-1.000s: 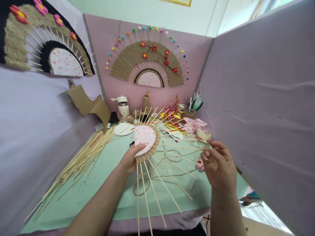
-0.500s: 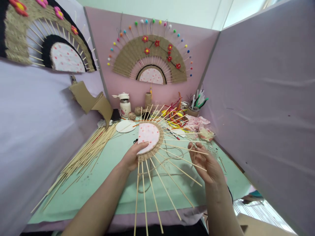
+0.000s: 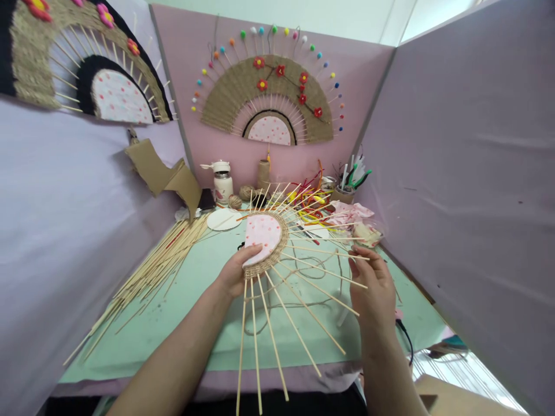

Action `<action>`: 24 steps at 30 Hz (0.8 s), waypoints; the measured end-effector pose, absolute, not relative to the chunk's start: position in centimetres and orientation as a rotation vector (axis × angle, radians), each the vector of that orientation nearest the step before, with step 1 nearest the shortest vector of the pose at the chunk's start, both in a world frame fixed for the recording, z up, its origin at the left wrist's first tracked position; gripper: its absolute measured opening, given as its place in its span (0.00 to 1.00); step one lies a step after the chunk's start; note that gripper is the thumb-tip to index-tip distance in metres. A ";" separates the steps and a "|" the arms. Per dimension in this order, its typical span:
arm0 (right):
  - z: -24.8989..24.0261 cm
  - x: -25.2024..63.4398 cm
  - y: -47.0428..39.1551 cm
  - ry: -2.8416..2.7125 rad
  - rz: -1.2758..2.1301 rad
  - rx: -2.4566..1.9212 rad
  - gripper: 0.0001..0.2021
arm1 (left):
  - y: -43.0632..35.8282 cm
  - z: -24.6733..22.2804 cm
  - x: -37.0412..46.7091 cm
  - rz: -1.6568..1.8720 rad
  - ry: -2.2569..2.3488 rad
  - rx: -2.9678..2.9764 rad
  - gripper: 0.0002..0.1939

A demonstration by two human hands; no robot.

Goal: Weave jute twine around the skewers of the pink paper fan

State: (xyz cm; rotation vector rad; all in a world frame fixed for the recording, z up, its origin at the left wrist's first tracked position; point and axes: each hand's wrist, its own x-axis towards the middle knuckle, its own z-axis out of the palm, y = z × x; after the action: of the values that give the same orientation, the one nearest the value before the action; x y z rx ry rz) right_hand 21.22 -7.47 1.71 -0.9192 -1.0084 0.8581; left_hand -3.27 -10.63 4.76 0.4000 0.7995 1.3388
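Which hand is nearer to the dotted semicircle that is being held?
Left. The left hand holds the dotted semicircle, its thumb on the face; the right hand is apart, to the right, near the outer ends of the sticks.

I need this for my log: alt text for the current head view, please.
The left hand pinches a semicircular woven fan base, thumb on its dotted centre; the right hand is beside the tips of its radiating sticks, contact unclear. Loose sticks lie at left on the green tablecloth, and a fan with red flowers hangs on the pink panel behind.
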 end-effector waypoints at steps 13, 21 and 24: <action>1.2 20.3 -7.7 -1.217 0.996 -0.958 0.11 | -10.8 4.2 -3.3 1.311 0.816 0.484 0.07; 0.8 20.2 -7.7 -1.382 0.977 -1.086 0.13 | -10.6 4.5 -3.2 1.328 0.772 0.363 0.14; 1.4 20.8 -7.9 -1.508 0.860 -1.139 0.15 | -10.4 4.7 -3.4 1.363 0.739 0.317 0.17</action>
State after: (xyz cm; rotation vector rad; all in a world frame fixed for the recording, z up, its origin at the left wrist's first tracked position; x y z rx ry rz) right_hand 20.77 -7.86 1.45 -1.1392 -1.5085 0.8601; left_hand -3.35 -10.43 4.75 0.3174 0.7386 1.3633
